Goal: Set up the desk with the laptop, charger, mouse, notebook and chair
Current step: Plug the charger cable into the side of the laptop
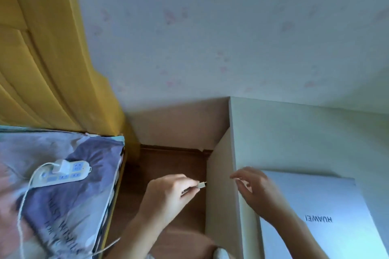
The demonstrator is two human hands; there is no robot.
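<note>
A closed silver laptop (328, 216) lies flat on the white desk (294, 132) at the lower right. My left hand (168, 193) is left of the desk's side panel, over the wooden floor, pinching the charger cable's plug (202, 185), whose metal tip points at the desk. My right hand (259, 191) hovers at the desk's left edge by the laptop's near corner, fingers apart and holding nothing. On the bed at the left, a white charger brick (60, 165) is plugged into a white power strip (63, 173).
The bed with a grey and pink cover (52, 195) fills the lower left, with a yellow padded headboard (42, 59) behind it. A narrow strip of wooden floor (174, 164) runs between bed and desk. A pale wall rises behind both.
</note>
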